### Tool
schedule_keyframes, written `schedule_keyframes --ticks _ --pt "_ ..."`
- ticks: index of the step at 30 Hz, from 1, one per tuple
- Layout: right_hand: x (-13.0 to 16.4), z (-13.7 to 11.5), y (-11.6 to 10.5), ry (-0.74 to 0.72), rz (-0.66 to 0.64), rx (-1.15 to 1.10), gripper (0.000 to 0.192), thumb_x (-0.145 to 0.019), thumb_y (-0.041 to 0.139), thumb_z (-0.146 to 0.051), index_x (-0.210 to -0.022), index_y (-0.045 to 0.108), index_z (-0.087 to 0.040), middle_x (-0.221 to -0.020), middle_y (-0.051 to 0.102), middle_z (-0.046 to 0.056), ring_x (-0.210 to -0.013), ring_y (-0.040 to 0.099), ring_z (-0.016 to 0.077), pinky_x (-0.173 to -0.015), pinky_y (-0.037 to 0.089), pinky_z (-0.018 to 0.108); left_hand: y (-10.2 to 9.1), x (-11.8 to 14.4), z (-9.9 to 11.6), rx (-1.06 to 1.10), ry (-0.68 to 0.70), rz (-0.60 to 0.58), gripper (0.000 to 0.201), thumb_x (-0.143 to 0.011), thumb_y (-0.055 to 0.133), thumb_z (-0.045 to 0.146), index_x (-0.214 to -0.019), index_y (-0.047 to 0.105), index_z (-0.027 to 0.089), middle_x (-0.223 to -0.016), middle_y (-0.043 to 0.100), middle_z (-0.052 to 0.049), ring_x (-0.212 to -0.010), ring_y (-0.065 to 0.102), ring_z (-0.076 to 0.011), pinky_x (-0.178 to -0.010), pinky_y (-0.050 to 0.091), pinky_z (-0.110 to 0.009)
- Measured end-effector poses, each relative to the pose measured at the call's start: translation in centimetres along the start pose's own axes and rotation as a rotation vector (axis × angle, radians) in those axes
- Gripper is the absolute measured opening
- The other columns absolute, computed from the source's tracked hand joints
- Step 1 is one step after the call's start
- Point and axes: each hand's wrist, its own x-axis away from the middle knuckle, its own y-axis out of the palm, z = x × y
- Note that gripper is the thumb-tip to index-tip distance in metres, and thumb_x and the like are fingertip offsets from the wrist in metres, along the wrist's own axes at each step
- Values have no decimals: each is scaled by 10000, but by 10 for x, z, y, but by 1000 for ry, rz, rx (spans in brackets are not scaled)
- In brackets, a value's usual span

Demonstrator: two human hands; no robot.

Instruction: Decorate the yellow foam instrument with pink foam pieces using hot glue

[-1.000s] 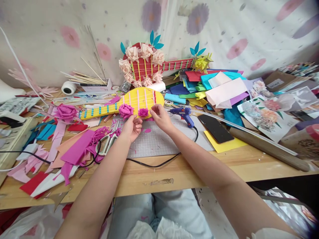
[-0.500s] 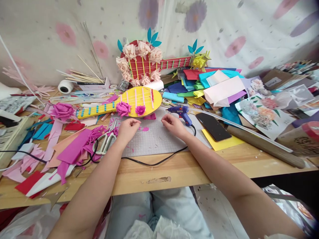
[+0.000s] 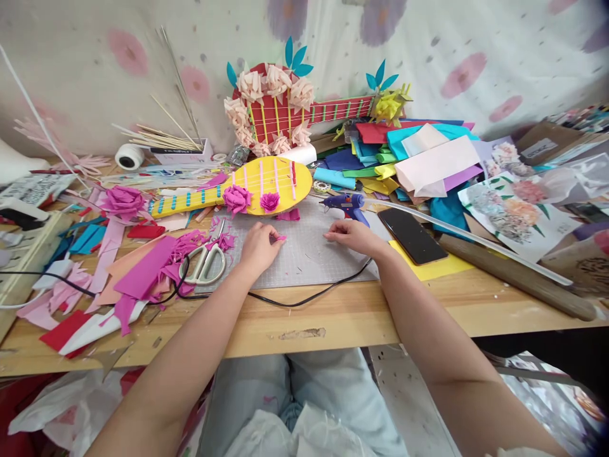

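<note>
Scissors [image 3: 205, 261] and glue gun [image 3: 346, 204] flank the grey mat [image 3: 304, 257] on the bench [image 3: 333, 314]. Two pink flowers sit on the yellow guitar [image 3: 247, 190]. Left hand [image 3: 259, 249] grip narrow, pinching a pink scrap [image 3: 280, 238]; right hand [image 3: 352, 235] loosely spread, holding nothing.

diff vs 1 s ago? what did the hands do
Both hands came back from the yellow guitar toward the body and let go of its small pink flower. The left hand now pinches a pink scrap on the grey mat; the right hand rests empty on the mat. The guitar, glue gun, scissors and phone stayed put.
</note>
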Motion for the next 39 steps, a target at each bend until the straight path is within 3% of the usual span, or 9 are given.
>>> schedule_keyframes --ticks 4,7,10,13,16,22,30,35,39 --pt "3 -4 1 -7 22 -11 251 -748 595 -437 -654 586 -205 -581 548 -10 -551 465 127 -526 322 267 -1 0 -3 158 4 37 118 -689 683 202 -649 573 191 -753 526 -12 -703 496 -150 -700 389 -280" --pt "1 -14 17 -32 107 -121 178 -740 611 -382 -720 588 -206 -636 579 -7 -597 506 135 -560 364 270 1 -1 -3 322 -36 7 96 -694 674 221 -740 593 198 -706 568 11 -614 484 -117 -623 372 -249" --pt "-4 -28 37 -112 192 -316 243 -718 635 -386 -871 564 -212 -807 633 8 -675 546 135 -631 424 278 6 -1 -3 452 -41 -34 238 -655 713 278 -854 602 205 -727 611 14 -602 498 -107 -602 373 -236" --pt "-11 -36 52 -161 151 -449 356 -682 666 -394 -949 530 -201 -909 648 28 -690 553 126 -652 440 284 12 -2 -3 504 -43 -82 287 -616 741 303 -845 601 200 -700 618 12 -591 505 -108 -591 370 -232" --pt "-16 -38 59 -173 108 -517 388 -659 681 -374 -959 519 -189 -835 648 13 -665 549 122 -646 437 282 14 -2 -4 527 -47 -94 293 -593 756 299 -820 602 195 -670 615 14 -581 510 -106 -583 365 -227" --pt "-20 -34 62 -134 141 -546 306 -666 664 -325 -903 517 -200 -649 600 -49 -602 537 117 -646 433 279 16 -3 -4 561 -34 -126 377 -537 798 319 -848 631 188 -718 637 7 -559 484 -87 -559 357 -216" --pt "-19 -33 58 -44 141 -620 332 -646 674 -334 -900 502 -208 -658 629 -44 -602 575 126 -609 445 272 11 -2 1 789 -116 -119 240 -608 738 208 -827 653 163 -704 656 -20 -594 546 -100 -566 406 -209" --pt "-18 -34 57 -18 132 -610 286 -666 659 -265 -901 506 -209 -678 646 -41 -624 598 132 -638 454 281 9 -4 2 738 -128 -73 190 -615 711 158 -789 637 165 -661 646 -3 -548 526 -87 -534 386 -197" --pt "-17 -31 55 -5 205 -448 243 -695 635 -193 -907 520 -217 -699 660 -42 -668 609 135 -712 452 300 8 -4 1 696 -134 -10 180 -603 695 133 -767 629 171 -641 635 12 -544 519 -85 -535 375 -192"
